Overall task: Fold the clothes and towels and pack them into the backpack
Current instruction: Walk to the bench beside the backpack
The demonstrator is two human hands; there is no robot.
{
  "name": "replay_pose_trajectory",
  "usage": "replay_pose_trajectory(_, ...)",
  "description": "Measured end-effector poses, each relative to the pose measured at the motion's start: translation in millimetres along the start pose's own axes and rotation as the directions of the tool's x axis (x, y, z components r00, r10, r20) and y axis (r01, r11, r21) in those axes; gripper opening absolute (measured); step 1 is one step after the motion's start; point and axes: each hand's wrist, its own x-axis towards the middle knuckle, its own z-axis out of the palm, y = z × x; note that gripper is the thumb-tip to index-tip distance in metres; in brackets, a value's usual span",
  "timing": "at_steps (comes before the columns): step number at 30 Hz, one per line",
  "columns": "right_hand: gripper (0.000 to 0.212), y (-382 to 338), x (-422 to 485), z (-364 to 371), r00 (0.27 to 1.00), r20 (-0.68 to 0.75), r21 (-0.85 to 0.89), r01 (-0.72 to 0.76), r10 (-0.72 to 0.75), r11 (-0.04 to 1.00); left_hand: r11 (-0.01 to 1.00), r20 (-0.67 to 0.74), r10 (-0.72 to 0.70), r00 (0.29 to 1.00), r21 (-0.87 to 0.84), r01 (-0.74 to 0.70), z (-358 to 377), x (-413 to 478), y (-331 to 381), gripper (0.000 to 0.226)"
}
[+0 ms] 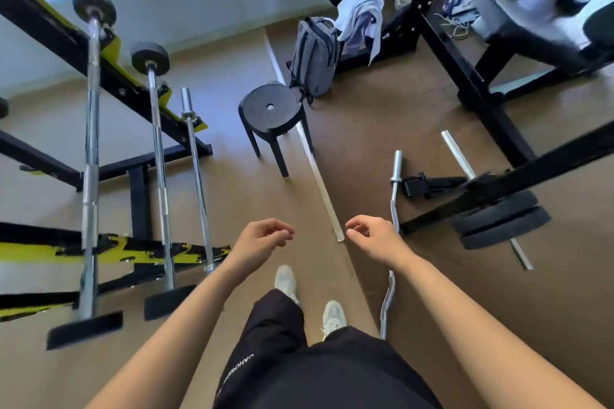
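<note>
Clothes and towels (360, 18) hung unfolded over the black rack (428, 0), well ahead of us, so we judged the task barely begun. Our left hand (262, 237) and right hand (373, 236) floated side by side over the floor (365, 129), each empty, fingers loosely curled and gripping nothing. Beyond them stood a black stool (270, 109), and just past it the grey backpack (314, 58) sat upright on the floor, leaning against the rack right beside the hanging cloth. Its zips looked closed, and we could not tell what, if anything, lay inside. Fetching, folding and packing all remained.
</note>
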Motion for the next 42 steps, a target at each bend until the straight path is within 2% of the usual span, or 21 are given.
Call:
replay_pose_trajectory(5, 0.020, -43, 100, -34, 0.999, -0.007, 0.003, -0.040, 0.040, 0.999, 0.999, 0.030, 0.017, 0.999, -0.052, -0.016, -48, 114, 31, 0.016)
replay_pose_trajectory(10, 0.021, -92, 181, -74, 0.995, -0.047, 0.008, -0.092, 0.092, 0.996, 0.999, 0.056, 0.043, 0.998, -0.031, -0.041, -96, 222, 82, 0.019)
replay_pose_trajectory(15, 0.019, -125, 250, -123, 0.978, -0.136, 0.116, -0.142, 0.157, 0.983, 0.998, 0.112, 0.064, 0.992, 0.002, -0.064, -132, 318, 148, 0.020)
replay_pose_trajectory(21, 0.013, -133, 358, -188, 0.945, -0.220, 0.207, -0.195, 0.240, 0.959, 0.999, 0.089, 0.032, 0.996, 0.027, -0.035, -139, 436, 212, 0.020)
replay_pose_trajectory(27, 0.008, -119, 501, -276, 0.966, -0.175, 0.184, -0.160, 0.192, 0.970, 1.000, 0.068, -0.013, 0.998, -0.016, 0.014, -125, 554, 281, 0.023)
replay_pose_trajectory(35, 0.011, -124, 653, -417, 0.996, -0.061, 0.024, -0.063, 0.064, 0.998, 0.991, -0.010, -0.098, 0.995, -0.095, 0.096, -148, 669, 376, 0.021)
replay_pose_trajectory(42, 0.016, -164, 746, -460, 1.000, 0.001, 0.043, -0.007, 0.007, 0.999, 0.985, -0.053, -0.083, 0.995, -0.158, 0.074, -173, 744, 446, 0.022)
